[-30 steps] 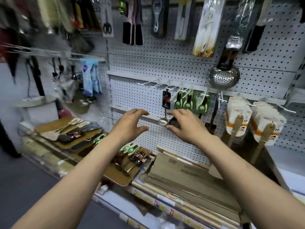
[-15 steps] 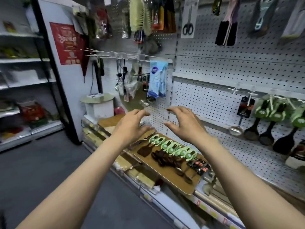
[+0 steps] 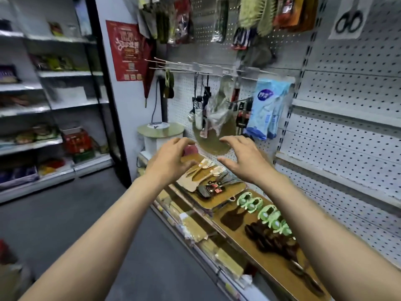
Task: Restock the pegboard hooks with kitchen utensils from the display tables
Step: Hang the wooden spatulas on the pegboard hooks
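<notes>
Pegboard (image 3: 347, 131) aisle | both hands fwd, apart | left hand (image 3: 171, 157), right hand (image 3: 243, 157) fingers loosely curled, empty

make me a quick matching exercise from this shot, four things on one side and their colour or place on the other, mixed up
Things:
1. poster
2. hanging packets
3. utensil cards
4. scissors

Colour or place:
A. pale blue, hung on a pegboard hook
B. green, lying on a brown board on the display table
C. red, on the wall left of the pegboard
D. black, packed on a white card at the top right

Pairs: 1-C, 2-A, 3-B, 4-D
</notes>
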Tool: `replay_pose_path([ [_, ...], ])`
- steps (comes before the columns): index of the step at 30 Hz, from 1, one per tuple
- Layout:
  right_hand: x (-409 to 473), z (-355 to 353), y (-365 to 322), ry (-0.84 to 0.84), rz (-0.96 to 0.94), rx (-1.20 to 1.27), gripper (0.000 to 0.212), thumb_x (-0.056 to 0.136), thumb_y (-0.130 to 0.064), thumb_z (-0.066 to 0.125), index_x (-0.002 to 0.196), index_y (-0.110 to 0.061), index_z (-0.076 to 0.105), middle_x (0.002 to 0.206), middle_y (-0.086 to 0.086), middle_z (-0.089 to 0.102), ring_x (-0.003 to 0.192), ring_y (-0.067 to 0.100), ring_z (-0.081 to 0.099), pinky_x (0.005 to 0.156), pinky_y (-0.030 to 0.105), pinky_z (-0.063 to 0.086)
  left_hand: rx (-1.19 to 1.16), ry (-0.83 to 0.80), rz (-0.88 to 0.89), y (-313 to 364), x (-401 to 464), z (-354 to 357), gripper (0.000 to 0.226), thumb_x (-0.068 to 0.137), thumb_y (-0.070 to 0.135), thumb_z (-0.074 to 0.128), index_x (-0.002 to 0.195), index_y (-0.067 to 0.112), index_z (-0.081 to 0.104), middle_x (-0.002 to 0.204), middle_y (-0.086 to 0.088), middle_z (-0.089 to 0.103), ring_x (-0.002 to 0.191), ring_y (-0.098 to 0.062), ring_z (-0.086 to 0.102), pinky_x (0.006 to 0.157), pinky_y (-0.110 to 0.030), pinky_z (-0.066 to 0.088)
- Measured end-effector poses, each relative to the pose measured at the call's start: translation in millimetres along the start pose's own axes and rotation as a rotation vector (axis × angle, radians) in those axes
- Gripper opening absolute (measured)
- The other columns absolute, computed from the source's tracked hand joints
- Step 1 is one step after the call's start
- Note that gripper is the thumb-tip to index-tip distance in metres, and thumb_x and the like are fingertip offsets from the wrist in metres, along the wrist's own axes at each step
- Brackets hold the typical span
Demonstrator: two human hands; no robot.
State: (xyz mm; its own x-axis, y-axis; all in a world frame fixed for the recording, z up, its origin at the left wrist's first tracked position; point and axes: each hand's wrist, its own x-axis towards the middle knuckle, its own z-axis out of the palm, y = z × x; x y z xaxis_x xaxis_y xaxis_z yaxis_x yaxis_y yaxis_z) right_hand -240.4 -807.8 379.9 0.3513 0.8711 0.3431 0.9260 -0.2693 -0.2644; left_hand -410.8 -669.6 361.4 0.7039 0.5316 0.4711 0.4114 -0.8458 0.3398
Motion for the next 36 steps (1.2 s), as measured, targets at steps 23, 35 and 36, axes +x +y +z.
replay_pose_path([
  [23,389.6,200.9,104.8,-0.153,0.191,0.052,0.060,0.093,-0.046,0.061,0.145,-0.024,0.042,0.145,0.008,0.047,0.136,0.028,0.040,0.112,0.040,0.035,-0.022,-0.205,-0.004,-272.6,343.7,149.0,0.055,0.085,0.037,0.072,0.133,0.019,0.051,0.131,-0.006,0.055,0.115,-0.025,0.055,0.090,-0.034,0.045],
  [35,463.5,383.0,197.8,-0.369,0.749,0.193,0.044,0.092,-0.038,0.066,0.132,-0.018,0.059,0.130,0.006,0.064,0.117,0.025,0.061,0.094,0.033,0.049,-0.227,-0.627,-0.042,-417.8,441.2,354.6,0.047,0.084,0.035,0.073,0.126,0.020,0.057,0.129,-0.009,0.058,0.116,-0.029,0.057,0.092,-0.034,0.046],
  [36,461.6,398.3,204.1,-0.382,0.807,0.226,0.043,0.093,-0.038,0.066,0.130,-0.017,0.060,0.128,0.006,0.065,0.116,0.024,0.062,0.094,0.033,0.049,-0.226,-0.675,-0.045,-425.9,442.8,372.3,0.047,0.084,0.037,0.072,0.125,0.023,0.057,0.128,-0.008,0.058,0.116,-0.027,0.057,0.091,-0.034,0.047],
])
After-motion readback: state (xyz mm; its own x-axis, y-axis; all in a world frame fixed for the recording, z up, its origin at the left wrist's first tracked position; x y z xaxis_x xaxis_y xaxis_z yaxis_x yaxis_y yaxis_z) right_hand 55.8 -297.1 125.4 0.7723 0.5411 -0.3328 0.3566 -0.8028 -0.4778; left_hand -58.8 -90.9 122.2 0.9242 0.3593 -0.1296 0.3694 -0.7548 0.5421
